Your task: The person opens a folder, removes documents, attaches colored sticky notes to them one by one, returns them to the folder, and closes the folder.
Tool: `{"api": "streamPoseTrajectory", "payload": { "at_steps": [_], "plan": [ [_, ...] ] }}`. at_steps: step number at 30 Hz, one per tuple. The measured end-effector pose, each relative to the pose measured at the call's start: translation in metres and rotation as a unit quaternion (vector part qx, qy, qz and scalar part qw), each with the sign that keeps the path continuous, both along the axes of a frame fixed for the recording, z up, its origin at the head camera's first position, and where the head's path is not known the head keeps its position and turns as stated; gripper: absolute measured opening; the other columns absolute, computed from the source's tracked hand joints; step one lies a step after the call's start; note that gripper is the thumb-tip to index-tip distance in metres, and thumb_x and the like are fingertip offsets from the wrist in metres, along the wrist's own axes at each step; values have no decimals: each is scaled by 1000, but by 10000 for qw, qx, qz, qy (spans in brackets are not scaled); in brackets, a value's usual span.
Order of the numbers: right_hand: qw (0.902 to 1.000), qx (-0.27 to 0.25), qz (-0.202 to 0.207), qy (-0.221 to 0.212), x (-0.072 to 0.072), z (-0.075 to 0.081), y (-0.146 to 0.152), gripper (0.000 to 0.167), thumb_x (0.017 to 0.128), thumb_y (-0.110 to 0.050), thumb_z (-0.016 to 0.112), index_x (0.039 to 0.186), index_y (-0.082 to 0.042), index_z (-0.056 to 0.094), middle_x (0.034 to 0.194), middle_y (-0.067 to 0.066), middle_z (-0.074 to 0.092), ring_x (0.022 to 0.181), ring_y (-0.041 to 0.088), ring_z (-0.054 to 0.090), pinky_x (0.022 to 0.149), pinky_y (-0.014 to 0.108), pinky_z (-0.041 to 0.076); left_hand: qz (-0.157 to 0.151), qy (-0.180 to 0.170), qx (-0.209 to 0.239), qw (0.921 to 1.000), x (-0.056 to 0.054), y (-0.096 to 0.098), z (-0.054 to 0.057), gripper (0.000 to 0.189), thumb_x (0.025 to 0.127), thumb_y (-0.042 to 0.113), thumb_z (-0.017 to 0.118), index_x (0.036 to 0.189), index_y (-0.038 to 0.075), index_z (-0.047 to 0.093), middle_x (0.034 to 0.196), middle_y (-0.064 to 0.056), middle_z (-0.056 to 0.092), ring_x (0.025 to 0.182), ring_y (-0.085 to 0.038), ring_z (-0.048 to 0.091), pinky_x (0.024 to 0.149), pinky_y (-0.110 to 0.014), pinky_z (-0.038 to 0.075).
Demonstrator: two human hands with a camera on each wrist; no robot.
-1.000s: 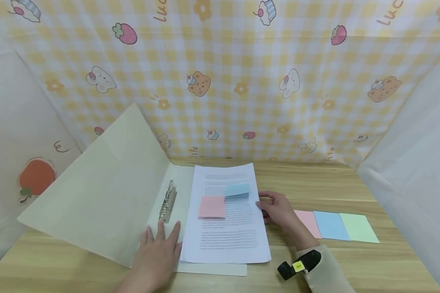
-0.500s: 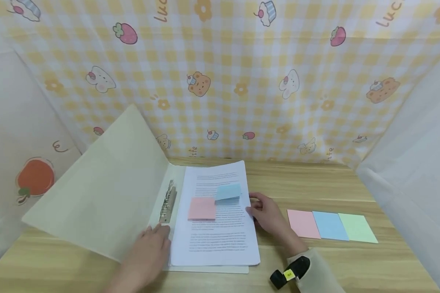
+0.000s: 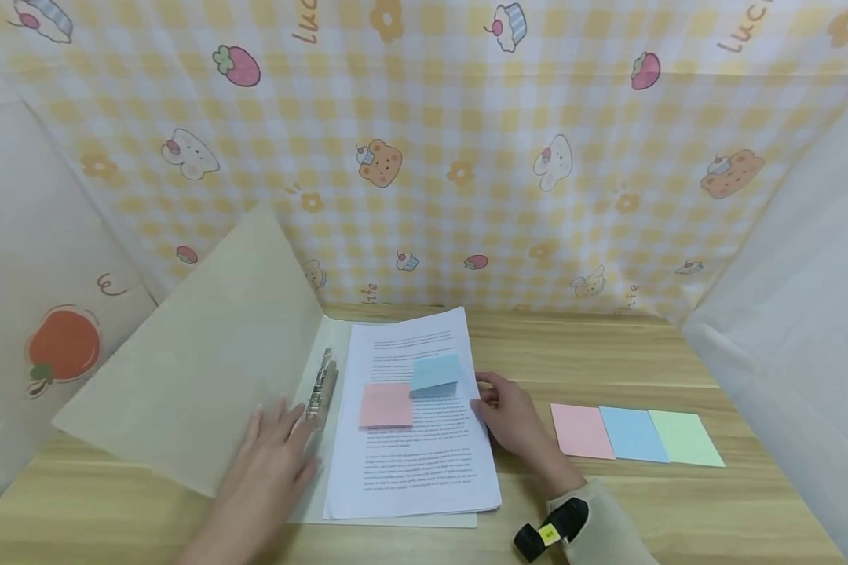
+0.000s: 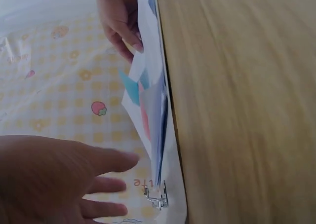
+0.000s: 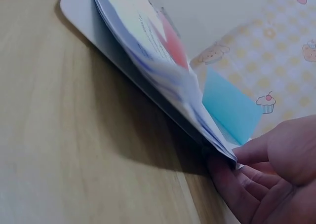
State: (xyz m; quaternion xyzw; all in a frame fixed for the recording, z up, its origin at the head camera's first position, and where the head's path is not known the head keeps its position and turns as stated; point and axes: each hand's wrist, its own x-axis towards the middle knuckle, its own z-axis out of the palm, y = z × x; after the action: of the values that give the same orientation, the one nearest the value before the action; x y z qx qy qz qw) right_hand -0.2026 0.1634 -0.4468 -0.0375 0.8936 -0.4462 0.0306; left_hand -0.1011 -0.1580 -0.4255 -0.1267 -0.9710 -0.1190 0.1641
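A stack of printed sheets lies over the right part of an opened cream folder, whose cover leans up at the left. My right hand pinches the stack's right edge; in the right wrist view the thumb is above and the fingers are underneath. Beside the folder's metal ring clip is my left hand, fingers spread and holding nothing. It overlaps the lower part of the cover in the head view. A pink sticky pad and a blue sticky pad sit on the top sheet, the blue one's leaves lifting.
Pink, blue and green paper squares lie in a row at the right of the wooden table. Behind stands a yellow checked cloth, with white cloth at both sides.
The sheets have slid left with my right hand, closer to the ring clip. My left hand has moved left from the folder's base toward the cover.
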Motion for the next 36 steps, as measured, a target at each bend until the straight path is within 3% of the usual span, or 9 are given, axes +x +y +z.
{"api": "streamPoseTrajectory", "payload": {
  "at_steps": [3, 5, 11, 21, 29, 32, 36],
  "plan": [
    [9999, 48, 18, 99, 0, -1, -1, 44, 94, -1, 65, 137, -4, 59, 99, 13, 75, 85, 18, 70, 72, 32, 59, 207, -539, -360, 9977, 2, -4, -6, 78, 85, 38, 79, 142, -7, 50, 151, -35, 43, 147, -56, 28, 122, -66, 16],
    [9999, 64, -17, 101, 0, -2, -1, 44, 94, -2, 65, 138, -4, 59, 99, 12, 74, 86, 18, 70, 74, 32, 60, 297, -772, -557, 9950, 3, -6, -9, 88, 86, 49, 74, 144, -11, 46, 154, -37, 37, 149, -57, 21, 123, -66, 12],
    [9999, 127, -1, 115, -1, -1, -3, 44, 94, -1, 65, 138, -3, 59, 100, 13, 74, 87, 19, 70, 75, 34, 60, 414, -1363, -550, 9883, 1, -12, -15, 85, 89, 63, 62, 140, -5, 55, 155, -32, 40, 149, -60, 12, 119, -74, 7],
    [9996, 268, -66, -36, 1, 5, -3, 44, 95, -5, 64, 139, -4, 58, 99, 10, 72, 87, 18, 68, 72, 31, 58, 469, -1715, 136, 9840, -4, -13, -15, 83, 95, 70, 48, 142, 3, 57, 156, -25, 43, 148, -61, 11, 114, -78, 6],
    [9997, 179, -140, -1, 1, 8, 0, 45, 93, -5, 66, 137, -2, 60, 95, 10, 73, 81, 16, 67, 69, 29, 57, 610, -2061, 580, 9749, -7, 5, -10, 72, 107, 58, 23, 147, 4, 51, 160, -17, 37, 152, -57, 1, 118, -74, -6],
    [9998, 129, -139, -30, 2, 11, 1, 45, 93, -5, 67, 137, -1, 59, 98, 11, 73, 83, 16, 68, 69, 28, 57, 635, -2185, 519, 9724, -10, 12, -9, 71, 107, 57, 25, 148, 5, 50, 160, -17, 38, 152, -56, 2, 117, -76, -4],
    [9997, 122, -179, -73, 1, 15, 3, 45, 94, -5, 67, 138, -2, 59, 101, 12, 73, 85, 16, 68, 68, 28, 58, 610, -2156, 354, 9739, -13, 20, -9, 66, 105, 54, 40, 148, 4, 50, 159, -18, 40, 150, -58, 6, 116, -78, 1]
  ]
}}
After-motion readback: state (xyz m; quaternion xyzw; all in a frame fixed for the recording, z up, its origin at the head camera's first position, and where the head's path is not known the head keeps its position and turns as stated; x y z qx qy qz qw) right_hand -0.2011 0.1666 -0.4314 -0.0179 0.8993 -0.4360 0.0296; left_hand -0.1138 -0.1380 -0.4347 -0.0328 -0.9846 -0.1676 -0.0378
